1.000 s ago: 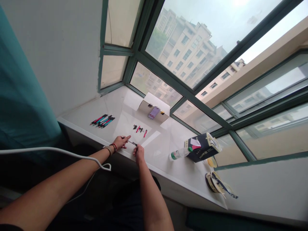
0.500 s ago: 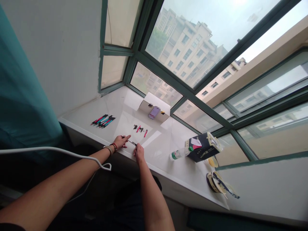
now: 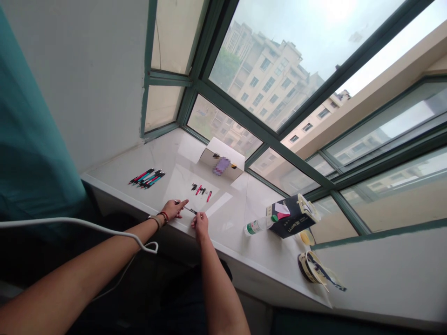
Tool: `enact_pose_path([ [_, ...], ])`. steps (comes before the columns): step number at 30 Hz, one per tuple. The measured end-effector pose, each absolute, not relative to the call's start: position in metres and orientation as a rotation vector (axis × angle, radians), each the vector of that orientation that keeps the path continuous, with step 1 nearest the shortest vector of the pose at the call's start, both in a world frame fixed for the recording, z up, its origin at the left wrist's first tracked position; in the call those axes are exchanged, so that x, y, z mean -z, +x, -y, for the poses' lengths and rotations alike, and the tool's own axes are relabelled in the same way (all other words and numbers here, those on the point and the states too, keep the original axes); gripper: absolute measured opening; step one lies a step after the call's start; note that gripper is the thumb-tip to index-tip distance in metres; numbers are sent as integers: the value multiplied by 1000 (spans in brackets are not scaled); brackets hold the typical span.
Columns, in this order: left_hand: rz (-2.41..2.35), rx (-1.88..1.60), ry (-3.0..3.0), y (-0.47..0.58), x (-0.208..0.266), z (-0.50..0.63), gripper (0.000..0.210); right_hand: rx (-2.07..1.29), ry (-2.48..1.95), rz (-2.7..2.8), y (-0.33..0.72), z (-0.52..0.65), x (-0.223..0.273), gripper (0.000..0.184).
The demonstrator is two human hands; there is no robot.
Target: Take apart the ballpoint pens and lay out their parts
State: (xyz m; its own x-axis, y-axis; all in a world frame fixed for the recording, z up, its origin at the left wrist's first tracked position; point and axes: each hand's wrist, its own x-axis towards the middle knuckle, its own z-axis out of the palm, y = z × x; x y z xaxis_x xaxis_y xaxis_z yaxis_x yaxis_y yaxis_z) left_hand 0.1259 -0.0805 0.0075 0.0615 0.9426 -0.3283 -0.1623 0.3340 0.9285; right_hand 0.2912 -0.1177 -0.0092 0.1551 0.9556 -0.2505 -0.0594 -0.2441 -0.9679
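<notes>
My left hand (image 3: 172, 209) is by the front edge of the white sill, its index finger stretched forward and the other fingers closed on one end of a slim pen (image 3: 190, 210). My right hand (image 3: 200, 225) pinches the pen's black end. Between the hands its thin, pale length shows; whether it is one piece or two parts I cannot tell. Just beyond lie several small black and pink pen parts (image 3: 201, 190). To the left, a group of pens (image 3: 146, 178) in red, blue and black lies side by side.
An open white box (image 3: 226, 150) with a blurred purple patch stands by the window. On the right are a water bottle (image 3: 257, 226), a dark carton (image 3: 293, 217) and a bowl-like container (image 3: 310, 269). A white cable (image 3: 87, 222) crosses over my left forearm.
The view has shifted slightly. Both hands stay close together on the pen, nearly in the same place over the sill's edge. The loose parts and pens lie as before.
</notes>
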Motion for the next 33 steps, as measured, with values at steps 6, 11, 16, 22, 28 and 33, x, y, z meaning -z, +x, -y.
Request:
enact_pose_path([
  [6,-1103,-1052,829,124,-8,81,52,-1262,-1404,718,296,117,11,25],
  [11,-976,-1019,769,119,-8,81,65,-1298,-1385,690,297,117,11,26],
  [16,-1018,-1015,769,119,-10,81,51,-1277,-1407,712,296,117,10,25],
  [22,-1016,-1014,864,122,-9,82,50,-1237,-1460,748,295,117,7,29],
  [28,-1146,-895,1059,121,-6,83,58,-1266,-1447,720,296,118,5,28],
  [33,-1173,-900,1075,123,-7,85,61,-1273,-1423,683,296,118,5,25],
])
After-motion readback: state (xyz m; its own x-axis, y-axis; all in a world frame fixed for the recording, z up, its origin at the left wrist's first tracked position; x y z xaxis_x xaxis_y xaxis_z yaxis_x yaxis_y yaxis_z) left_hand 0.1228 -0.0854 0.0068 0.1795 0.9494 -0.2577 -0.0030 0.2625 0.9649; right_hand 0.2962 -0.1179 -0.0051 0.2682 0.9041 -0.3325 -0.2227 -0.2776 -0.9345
